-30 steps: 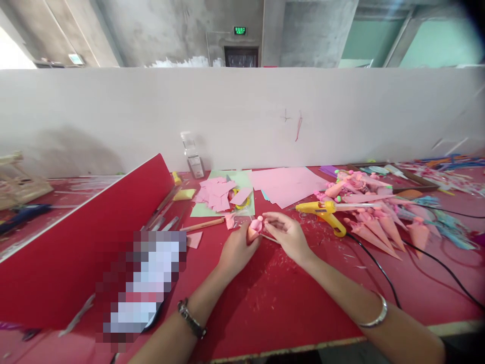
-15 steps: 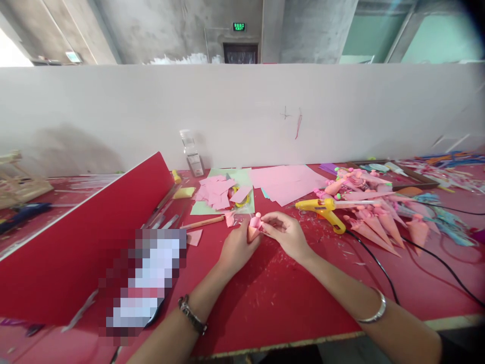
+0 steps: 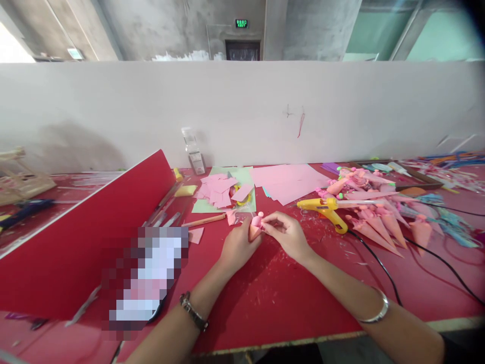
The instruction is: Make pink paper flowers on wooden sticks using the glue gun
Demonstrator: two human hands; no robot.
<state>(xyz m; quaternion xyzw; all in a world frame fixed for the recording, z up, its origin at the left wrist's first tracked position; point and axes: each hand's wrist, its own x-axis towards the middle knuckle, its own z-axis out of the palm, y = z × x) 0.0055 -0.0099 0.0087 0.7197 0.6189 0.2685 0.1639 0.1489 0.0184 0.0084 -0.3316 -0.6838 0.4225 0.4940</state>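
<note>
My left hand [image 3: 239, 245] is closed around a small pink paper cone [image 3: 255, 231] above the red table. Pink round pieces show at the cone's open top. From the right, my right hand [image 3: 287, 232] pinches at the edge of the cone's top, thumb and forefinger together; the exact bit between the fingertips is too small to tell. Just right of that hand lies a yellow glue gun [image 3: 326, 206]. A wooden-handled tool [image 3: 204, 221] rests to the left of my left hand.
Finished-looking pink cones [image 3: 379, 227] are heaped at the right beside black cables. Pink paper pieces [image 3: 217, 189] lie on a green sheet behind my hands. A red board [image 3: 94, 227] leans at the left, near a blurred phone [image 3: 151, 278]. A clear bottle [image 3: 195, 159] stands by the partition.
The view has shifted slightly. Both hands keep nearly the same hold on the cone.
</note>
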